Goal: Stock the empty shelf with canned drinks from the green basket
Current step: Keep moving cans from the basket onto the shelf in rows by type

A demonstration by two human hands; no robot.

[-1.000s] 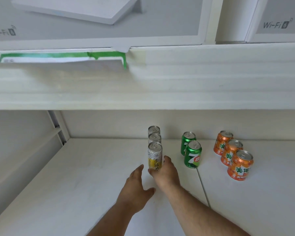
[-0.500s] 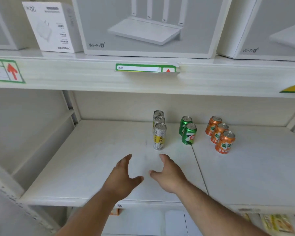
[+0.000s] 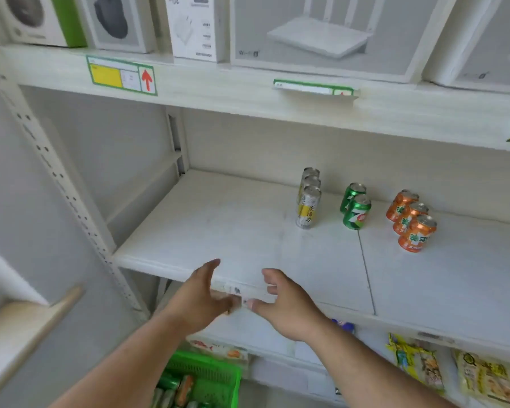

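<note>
On the white shelf (image 3: 218, 231) stand three rows of cans, each running front to back: three slim silver-and-yellow cans (image 3: 307, 207), two green cans (image 3: 356, 212) and three orange cans (image 3: 417, 233). My left hand (image 3: 202, 298) and my right hand (image 3: 289, 304) hover side by side at the shelf's front edge, both empty with fingers spread, well short of the cans. The green basket (image 3: 215, 375) sits below between my forearms, with several cans lying inside it.
The shelf above holds boxed routers (image 3: 321, 33) and other electronics boxes, with green price tags (image 3: 121, 75) on its edge. Yellow snack packets (image 3: 418, 363) lie on the lower shelf at the right. A perforated upright post (image 3: 71, 198) stands at the left.
Both hands have drawn back from the front silver-and-yellow can to the shelf's front edge. My view has pulled back and turned down-left, bringing the green basket into sight.
</note>
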